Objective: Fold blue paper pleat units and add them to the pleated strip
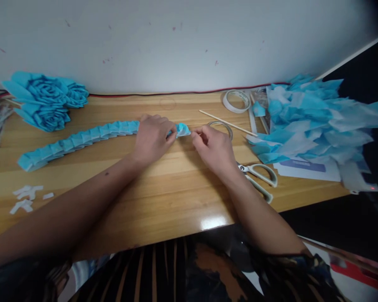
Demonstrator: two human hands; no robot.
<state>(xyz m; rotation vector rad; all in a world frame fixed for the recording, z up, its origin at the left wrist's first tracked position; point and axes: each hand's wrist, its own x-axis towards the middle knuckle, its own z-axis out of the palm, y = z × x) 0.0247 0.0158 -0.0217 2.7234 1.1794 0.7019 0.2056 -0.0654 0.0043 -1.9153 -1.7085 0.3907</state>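
A long strip of folded blue paper (75,140) lies across the wooden table (164,197), running from the far left to the middle. My left hand (153,138) is closed over its right part, fingers curled on the folds. My right hand (212,147) pinches at the strip's rolled right end (183,129), fingers pressed together. The two hands sit close, with the rolled end between them.
Blue paper roses (47,100) lie at the back left. White paper scraps (27,197) sit front left. White-handled scissors (260,178), a clear tape ring (222,126), a white tape roll (236,100), a thin wooden stick (227,123) and a heap of blue tissue (315,121) fill the right.
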